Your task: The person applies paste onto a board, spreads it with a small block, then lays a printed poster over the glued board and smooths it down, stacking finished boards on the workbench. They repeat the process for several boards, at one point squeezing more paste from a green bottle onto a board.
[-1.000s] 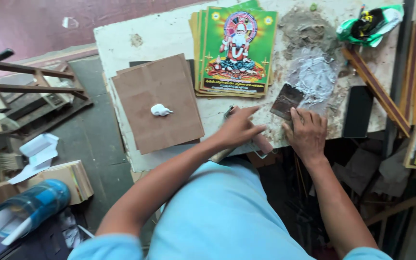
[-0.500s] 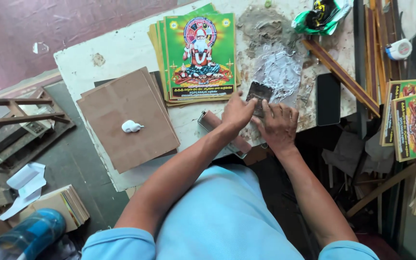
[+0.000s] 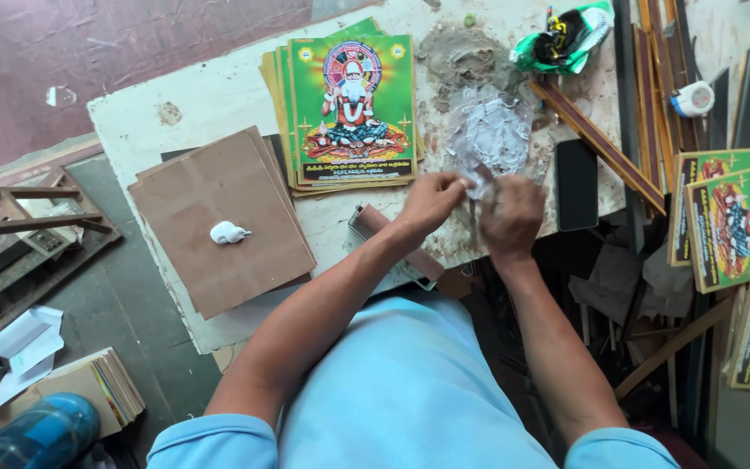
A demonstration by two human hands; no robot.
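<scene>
My left hand (image 3: 431,204) and my right hand (image 3: 509,217) are close together at the table's near edge, both blurred by motion, just below a grey-white glue smear (image 3: 488,130). A thin dark sliver shows between them; what it is stays unclear. My left forearm crosses a short brown wooden bar (image 3: 373,221). A stack of green printed pictures (image 3: 349,113) lies just left of the smear. Further left are brown backing boards (image 3: 219,217) with a white glue blob (image 3: 229,233) on top.
A green bag (image 3: 566,39), long frame mouldings (image 3: 601,143), a flat black piece (image 3: 576,172) and a tape roll (image 3: 694,98) lie at the right. More green prints (image 3: 740,221) are stacked far right. Offcuts fill the gap below the table edge.
The dark flat piece that my hands held at the smear's edge is no longer plainly visible. Both hands have drawn closer together and are moving quickly. The view has shifted.
</scene>
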